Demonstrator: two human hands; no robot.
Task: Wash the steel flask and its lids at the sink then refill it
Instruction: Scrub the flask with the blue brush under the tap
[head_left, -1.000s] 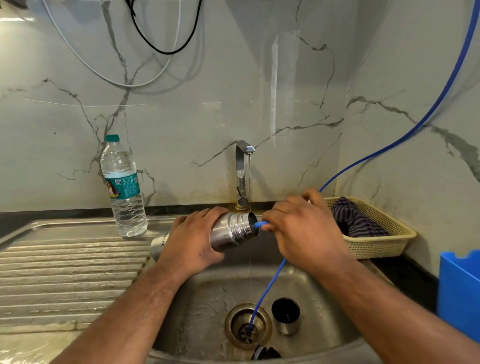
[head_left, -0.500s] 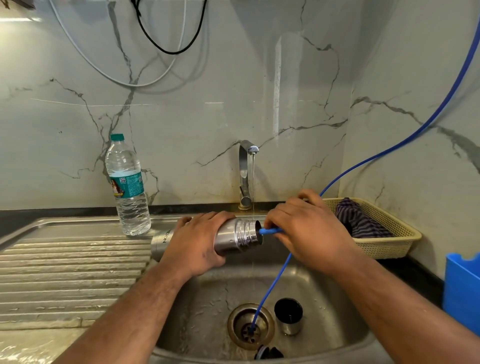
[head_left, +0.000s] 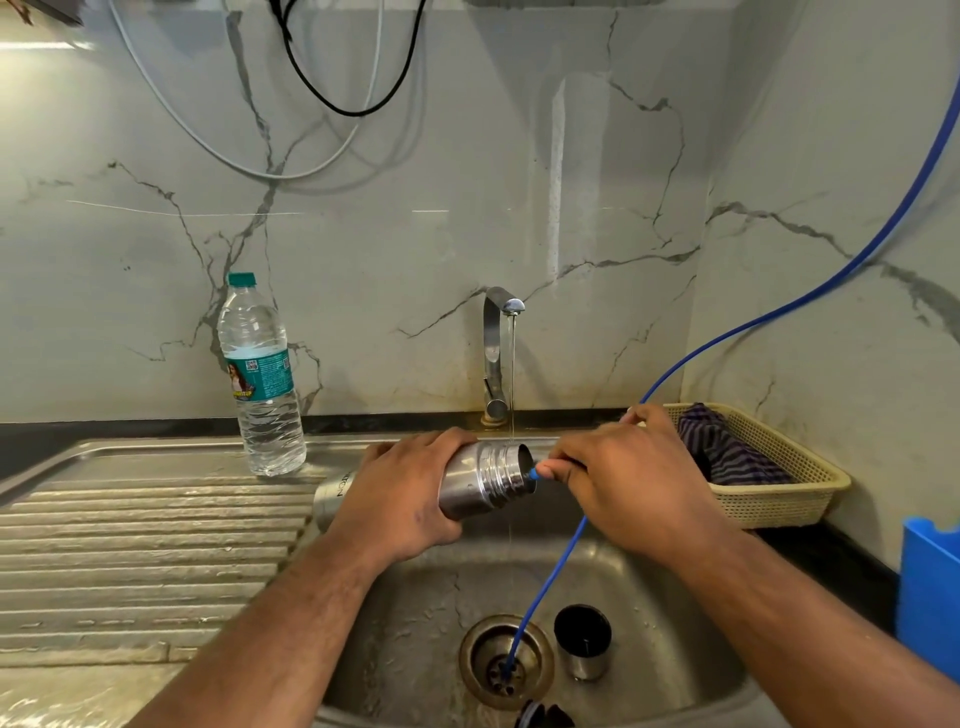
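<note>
The steel flask (head_left: 483, 486) lies near horizontal above the sink basin (head_left: 675, 597), mouth open and facing right, just below the tap (head_left: 496, 353). A thin stream of water falls from the tap spout past the flask's threaded neck into the basin.

Left hand (head_left: 400, 499): fingers curled round the middle of the flask body, clamped on it. The flask base projects to the left of the hand.

Right hand (head_left: 628, 483): fingers drawn together, pinching the tip of a blue tube (head_left: 779, 317) at the rim of the flask mouth. The tube comes down from the upper right to this hand. A further length runs from beneath the hand down into the drain (head_left: 506, 662).

A steel cup lid (head_left: 582, 642) stands upright on the basin floor, just right of the drain. A dark lid (head_left: 543, 719) lies at the near edge of the basin, partly cut off by the frame.

A plastic water bottle (head_left: 262, 379) with a green cap stands on the ribbed draining surface (head_left: 130, 545) to the left. A cream basket (head_left: 779, 493) holding a striped cloth (head_left: 727, 447) sits right of the sink, and a blue container (head_left: 930, 597) is at the right edge.
</note>
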